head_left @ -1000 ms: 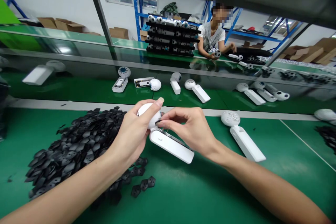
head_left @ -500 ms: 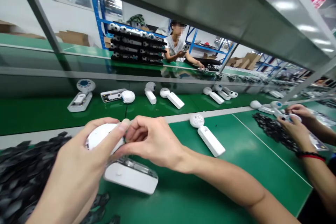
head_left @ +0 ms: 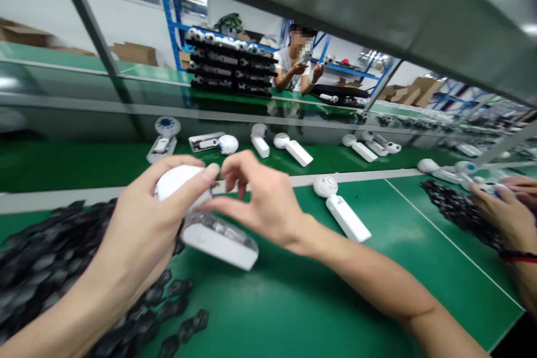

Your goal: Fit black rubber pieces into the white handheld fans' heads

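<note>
My left hand (head_left: 140, 224) is closed around the round head of a white handheld device (head_left: 222, 246), its thumb lying across the top. The device's long handle slants down to the right, with a clear or open part showing internals along its upper side. My right hand (head_left: 268, 201) is at the right of the head, thumb and curled forefinger apart, the thumb close to the head's lower edge. Whether that thumb touches it I cannot tell. A heap of black faceted plastic pieces (head_left: 46, 268) lies beside and below my left hand.
Another white device (head_left: 348, 218) lies right of my hands on the green table (head_left: 302, 302). Several more, some with opened handles (head_left: 205, 141), lie along the strip behind. A co-worker's hands (head_left: 507, 207) work at the far right by black pieces (head_left: 457, 212). A person (head_left: 296, 61) sits opposite.
My right thumb and forefinger have spread apart from their closed pose at the head's edge. The view has shifted, and the person opposite has raised a hand with a white device.
</note>
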{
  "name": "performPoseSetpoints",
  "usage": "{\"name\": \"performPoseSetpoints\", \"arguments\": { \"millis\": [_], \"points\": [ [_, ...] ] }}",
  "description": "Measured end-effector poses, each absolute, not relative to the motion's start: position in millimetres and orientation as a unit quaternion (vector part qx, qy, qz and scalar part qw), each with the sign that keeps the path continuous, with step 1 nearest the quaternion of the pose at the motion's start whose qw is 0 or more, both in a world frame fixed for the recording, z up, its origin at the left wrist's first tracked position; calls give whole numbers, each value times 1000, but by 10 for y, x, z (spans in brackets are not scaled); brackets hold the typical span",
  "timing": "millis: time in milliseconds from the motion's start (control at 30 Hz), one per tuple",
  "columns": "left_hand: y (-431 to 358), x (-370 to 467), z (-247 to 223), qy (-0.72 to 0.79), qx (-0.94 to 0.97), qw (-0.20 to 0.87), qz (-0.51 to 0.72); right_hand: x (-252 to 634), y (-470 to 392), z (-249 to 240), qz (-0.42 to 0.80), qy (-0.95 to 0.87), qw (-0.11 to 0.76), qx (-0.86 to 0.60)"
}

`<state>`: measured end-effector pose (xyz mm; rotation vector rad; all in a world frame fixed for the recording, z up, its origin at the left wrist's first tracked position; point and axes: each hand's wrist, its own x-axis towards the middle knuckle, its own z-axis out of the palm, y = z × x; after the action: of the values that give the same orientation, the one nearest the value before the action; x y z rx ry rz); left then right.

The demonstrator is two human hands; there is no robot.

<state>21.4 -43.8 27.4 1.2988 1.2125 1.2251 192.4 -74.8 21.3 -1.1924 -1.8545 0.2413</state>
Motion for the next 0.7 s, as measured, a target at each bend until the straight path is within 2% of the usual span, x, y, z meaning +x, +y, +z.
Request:
{"name": "performPoseSetpoints", "arguments": {
  "millis": [67, 100, 167, 267, 333, 467, 700],
  "points": [
    [-400, 192, 261, 468, 599, 348, 549, 1982, -826, 210, 103, -734, 478, -471],
    [-376, 181, 243, 451, 630, 295, 559, 1994, -878, 197, 118, -740, 462, -474],
    [-327, 167, 197, 421, 672, 251, 555, 1983, -989, 146, 177, -791, 347, -472],
    [-270, 160, 140, 395, 698, 268, 533, 1898, -1119, 18, 228, -866, 123, -427],
    [-248, 151, 128, 391, 706, 274, 523, 1827, -1158, -67, 230, -882, 38, -409],
    [-216, 95, 160, 413, 716, 277, 490, 1738, -1157, -148, 222, -895, -15, -388],
    [-195, 45, 253, 463, 715, 310, 422, 1676, -1231, -170, 146, -919, -22, -365]
  ]
}}
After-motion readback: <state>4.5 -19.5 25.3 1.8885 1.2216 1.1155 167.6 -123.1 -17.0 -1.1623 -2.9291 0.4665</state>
